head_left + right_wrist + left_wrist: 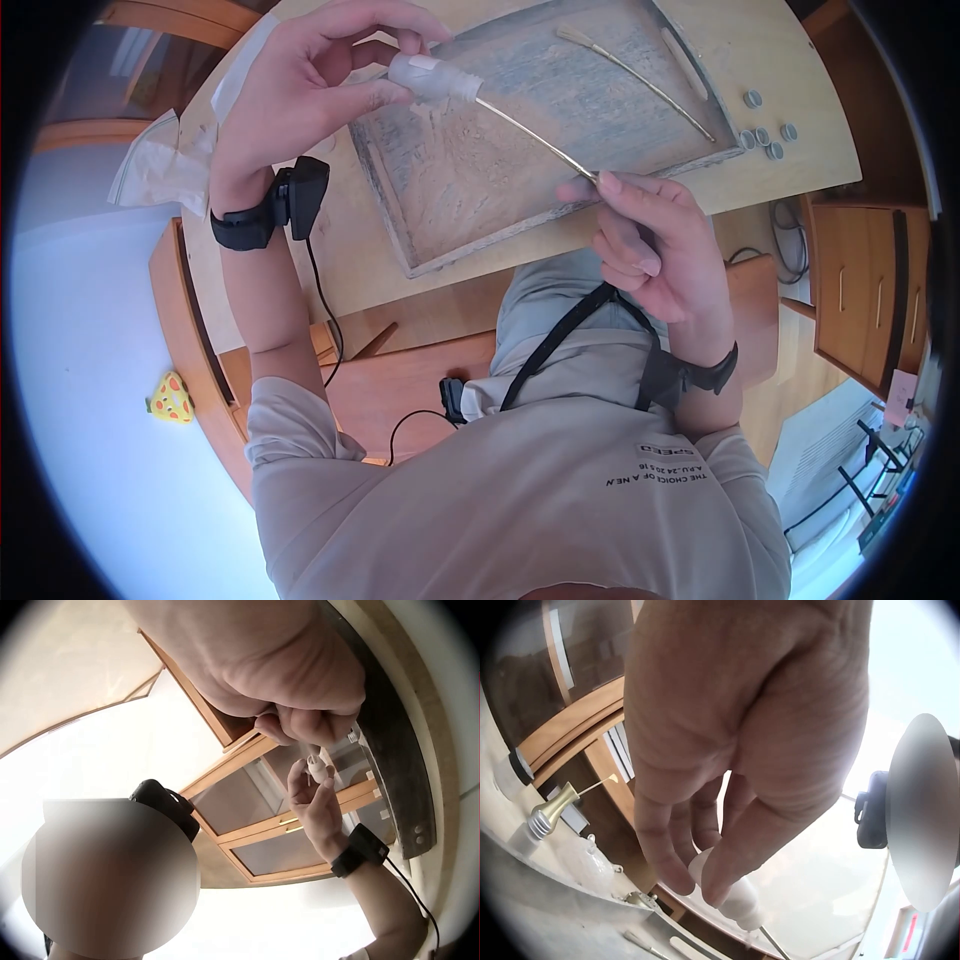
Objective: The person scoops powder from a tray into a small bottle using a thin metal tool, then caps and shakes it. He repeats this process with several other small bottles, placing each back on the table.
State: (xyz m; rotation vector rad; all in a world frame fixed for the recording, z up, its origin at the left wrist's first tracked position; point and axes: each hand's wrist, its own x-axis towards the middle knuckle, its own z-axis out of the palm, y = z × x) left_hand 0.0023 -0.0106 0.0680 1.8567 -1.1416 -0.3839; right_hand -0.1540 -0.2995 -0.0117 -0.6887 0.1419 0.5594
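My left hand (310, 85) pinches a small whitish bottle (435, 77) between thumb and fingertips, over the tray; its neck points down toward my right hand. From the neck runs a thin gold metal rod (535, 137), its far end in or at the mouth. My right hand (665, 245) grips the other end of this rod between thumb and fingers. In the left wrist view the bottle (739, 900) hangs below the fingertips, the rod (774, 943) leaving its neck. The right wrist view shows the bottle (318, 769) in the left fingers.
Below the hands lies a dusty framed tray (470, 185) with a thin-handled brush (640, 80) in it. Several small metal caps (753, 98) sit right of the tray. A white plastic bag (165, 165) hangs at the table's left edge. A gold-necked container (555, 806) stands beyond the tray.
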